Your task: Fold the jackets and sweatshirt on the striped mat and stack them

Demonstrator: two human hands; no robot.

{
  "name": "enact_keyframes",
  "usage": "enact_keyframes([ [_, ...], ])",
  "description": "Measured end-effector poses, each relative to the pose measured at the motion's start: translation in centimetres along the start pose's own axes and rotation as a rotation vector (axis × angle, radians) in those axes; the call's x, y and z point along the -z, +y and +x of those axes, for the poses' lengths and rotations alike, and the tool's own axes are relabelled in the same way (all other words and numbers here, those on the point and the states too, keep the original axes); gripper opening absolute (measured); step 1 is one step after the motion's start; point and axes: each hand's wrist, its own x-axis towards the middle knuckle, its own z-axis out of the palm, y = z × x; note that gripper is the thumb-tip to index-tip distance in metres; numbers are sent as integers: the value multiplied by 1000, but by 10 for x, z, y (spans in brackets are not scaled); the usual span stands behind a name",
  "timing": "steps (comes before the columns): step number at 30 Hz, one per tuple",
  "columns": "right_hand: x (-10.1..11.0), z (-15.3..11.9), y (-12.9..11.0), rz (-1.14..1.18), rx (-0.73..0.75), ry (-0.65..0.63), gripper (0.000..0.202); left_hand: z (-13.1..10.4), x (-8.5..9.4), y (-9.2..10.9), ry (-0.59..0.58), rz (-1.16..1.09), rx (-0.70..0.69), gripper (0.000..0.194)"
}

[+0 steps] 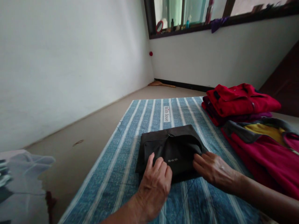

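Black garment (178,151), smooth folded rectangle, edge in right hand (212,167), left hand (156,183) against it, grip unclear

Left hand (156,183): bare; knuckles (161,166) prominent, fine creases across the back, short thumbnail (152,154) visible. Left forearm (128,211): bare over the short near section in view. Right hand (213,167): bare, slim, with a small pale spot (223,168) on the back, nature unclear. Right forearm (259,193): bare, smooth, slender, visible to the right edge.
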Motion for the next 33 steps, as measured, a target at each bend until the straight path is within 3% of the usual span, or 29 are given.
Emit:
enact_keyframes([
  [5,1,-2,-3,9,-10,34,17,-14,7,-19,-58,-155,-3,9],
  [9,-1,-3,0,48,-38,3,17,-6,25,-40,-108,-327,-107,24],
  [12,0,-4,-4,59,-87,-48,12,-6,31,-56,-41,-389,-100,24],
  [14,5,-3,-13,52,-111,-14,9,-12,28,-63,43,-427,9,27],
  [17,16,7,-32,73,-96,112,4,-29,19,-63,123,-494,362,29],
  [20,22,26,-52,159,-65,166,8,-43,10,-54,44,-647,763,36],
  [22,19,40,-61,215,-58,157,12,-46,7,-48,-8,-767,919,40],
  [29,-7,72,-79,287,-130,128,18,-28,13,-43,25,-1167,1080,46],
  [33,-16,74,-89,312,-153,140,14,-18,11,-44,-32,-1360,1090,32],
])
